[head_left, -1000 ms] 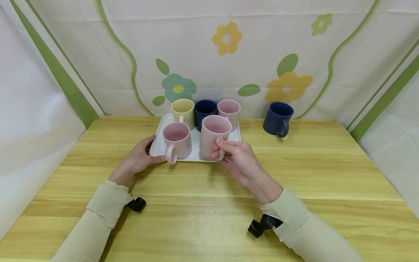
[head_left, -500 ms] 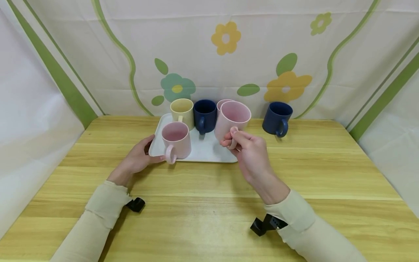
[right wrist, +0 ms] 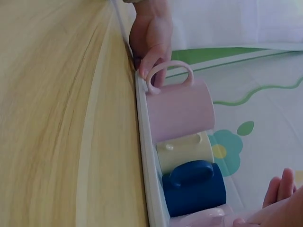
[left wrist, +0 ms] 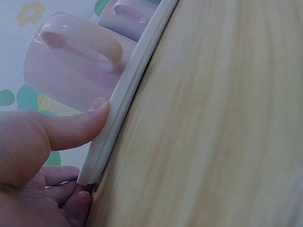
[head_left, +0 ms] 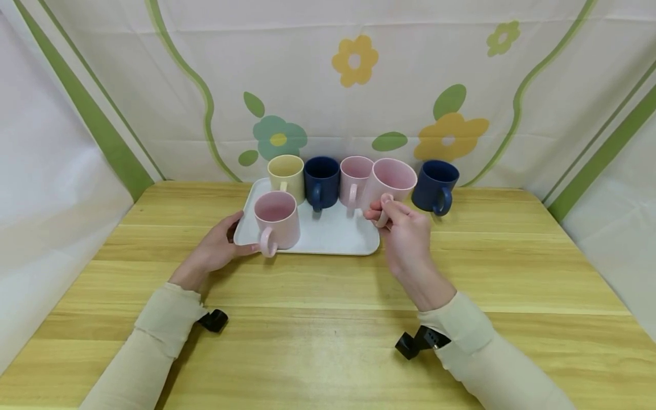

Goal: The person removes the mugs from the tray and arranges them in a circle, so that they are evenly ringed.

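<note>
My right hand [head_left: 410,242] pinches the handle of a pink mug [head_left: 384,183], thumb on top. The mug is tilted and raised over the right end of a white tray [head_left: 335,236]. My left hand [head_left: 215,250] grips the tray's front left corner; in the left wrist view its thumb [left wrist: 78,132] presses the rim. Beside that hand a second pink mug [head_left: 282,228] stands on the tray, handle toward me. Along the tray's back stand a yellow mug [head_left: 292,185], a dark blue mug [head_left: 330,188] and a third pink mug [head_left: 353,176], partly behind the held one.
Another dark blue mug [head_left: 430,191] stands on the wooden table [head_left: 318,330], right of the tray. A flower-patterned curtain [head_left: 318,80] rises behind the table's back edge.
My right hand has lifted the pink mug from the tray's front and carried it back and to the right, uncovering the pink mug behind. My left hand stays at the tray corner.
</note>
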`<state>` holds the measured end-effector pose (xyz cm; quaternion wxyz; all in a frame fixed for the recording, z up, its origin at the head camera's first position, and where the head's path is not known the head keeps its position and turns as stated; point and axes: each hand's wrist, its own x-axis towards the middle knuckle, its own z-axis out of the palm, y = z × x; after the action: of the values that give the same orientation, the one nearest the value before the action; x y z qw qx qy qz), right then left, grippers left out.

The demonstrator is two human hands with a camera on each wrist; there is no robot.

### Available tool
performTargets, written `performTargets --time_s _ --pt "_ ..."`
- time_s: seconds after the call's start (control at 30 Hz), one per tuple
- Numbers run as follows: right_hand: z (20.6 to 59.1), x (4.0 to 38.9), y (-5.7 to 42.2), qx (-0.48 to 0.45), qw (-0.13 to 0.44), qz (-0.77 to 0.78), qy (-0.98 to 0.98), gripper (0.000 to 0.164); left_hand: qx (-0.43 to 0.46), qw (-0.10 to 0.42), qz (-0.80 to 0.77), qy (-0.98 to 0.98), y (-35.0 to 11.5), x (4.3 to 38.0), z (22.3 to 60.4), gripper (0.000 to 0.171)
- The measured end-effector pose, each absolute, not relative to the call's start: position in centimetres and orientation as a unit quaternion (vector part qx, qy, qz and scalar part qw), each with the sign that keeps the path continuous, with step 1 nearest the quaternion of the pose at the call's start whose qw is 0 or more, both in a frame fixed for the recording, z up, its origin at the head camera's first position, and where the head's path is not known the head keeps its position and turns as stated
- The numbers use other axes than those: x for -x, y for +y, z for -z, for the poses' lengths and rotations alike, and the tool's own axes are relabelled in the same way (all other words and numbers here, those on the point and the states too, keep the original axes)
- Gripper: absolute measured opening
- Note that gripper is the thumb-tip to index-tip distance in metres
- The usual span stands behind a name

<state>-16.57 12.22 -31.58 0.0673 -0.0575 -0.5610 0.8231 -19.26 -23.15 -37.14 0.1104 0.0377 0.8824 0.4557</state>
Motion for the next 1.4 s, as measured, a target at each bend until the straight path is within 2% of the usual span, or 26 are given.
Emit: performTargets --time_s 0.27,1.0,1.33,1.4 --pt "32.5 17.9 13.2 0.100 0.078 -0.822 -0.555 0.049 -0.025 0.117 -0.459 0.880 -23.1 19.2 37.2 0.103" --pt "34.5 19.9 15.3 0.174 0.058 -0.794 -0.579 0.030 -0.030 0.119 -0.465 0.877 -22.9 19.3 37.0 0.105" --pt "34.9 20.2 15.6 0.172 0.051 -0.782 -0.597 0.044 -0.030 0.117 -0.461 0.879 -22.9 19.2 37.1 0.105" --pt "34.9 20.2 15.6 0.170 0.040 -0.775 -0.608 0.042 -0.035 0.115 -0.463 0.878 -22.9 19.2 37.1 0.105"
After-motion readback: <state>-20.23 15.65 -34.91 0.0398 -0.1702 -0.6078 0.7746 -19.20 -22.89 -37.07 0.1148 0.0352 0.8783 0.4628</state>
